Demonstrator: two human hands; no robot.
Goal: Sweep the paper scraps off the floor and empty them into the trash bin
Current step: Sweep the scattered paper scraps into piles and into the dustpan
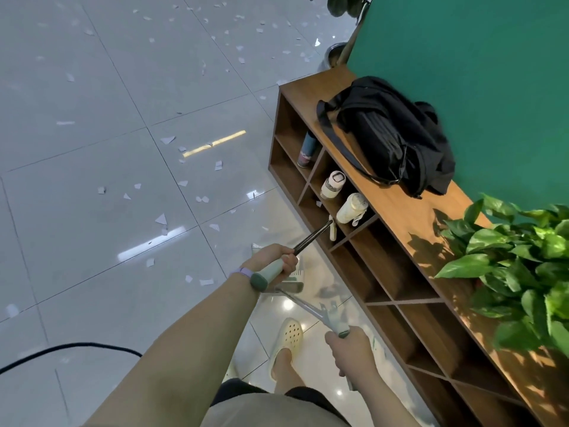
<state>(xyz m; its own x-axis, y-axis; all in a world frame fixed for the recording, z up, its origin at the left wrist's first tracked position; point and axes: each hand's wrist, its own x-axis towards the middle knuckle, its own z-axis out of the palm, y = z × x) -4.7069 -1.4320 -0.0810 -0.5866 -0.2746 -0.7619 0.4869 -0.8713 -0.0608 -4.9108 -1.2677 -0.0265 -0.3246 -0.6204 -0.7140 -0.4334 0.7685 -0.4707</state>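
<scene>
Several white paper scraps (161,219) lie scattered over the grey tiled floor, thickest toward the far side. My left hand (275,257) is shut on the pale green grip of a broom (311,237), whose dark pole points at the wooden shelf. My right hand (349,349) is shut on the green-tipped handle of a long-handled dustpan (311,309); its pan sits low, blurred, under my left hand. No trash bin is in view.
A low wooden cubby shelf (397,211) runs along the right with bottles inside, a black bag (391,134) on top and a leafy plant (517,266). Behind it stands a green wall. A black cable (70,348) crosses the floor at left. My foot wears a yellow clog (288,337).
</scene>
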